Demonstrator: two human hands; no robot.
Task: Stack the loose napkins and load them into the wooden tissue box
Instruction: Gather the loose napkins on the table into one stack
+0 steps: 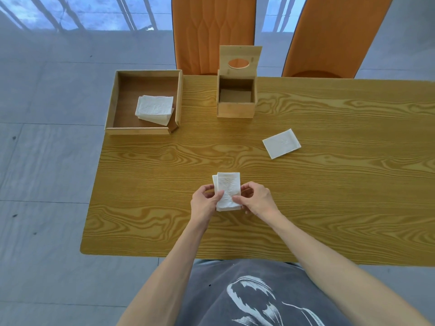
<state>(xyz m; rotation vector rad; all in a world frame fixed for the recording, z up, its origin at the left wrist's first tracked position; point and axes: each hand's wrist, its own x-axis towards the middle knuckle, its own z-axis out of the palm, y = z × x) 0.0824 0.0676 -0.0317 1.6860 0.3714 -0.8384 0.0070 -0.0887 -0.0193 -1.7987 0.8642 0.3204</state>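
Note:
A small stack of white napkins [228, 189] lies at the table's middle front, its layers slightly offset. My left hand [203, 203] grips its left edge and my right hand [257, 200] grips its right edge. One loose napkin [281, 143] lies flat on the table to the right. The wooden tissue box [236, 108] stands at the back centre with its lid [240, 60], which has an oval hole, tilted up; the inside looks bare. Several more napkins [154, 109] are piled in a wooden tray [138, 131] at the back left.
The wood-grain table [164, 208] ends just left of the tray, which overhangs the corner. Two orange chairs [211, 31] stand behind the far edge. A grey tiled floor lies to the left.

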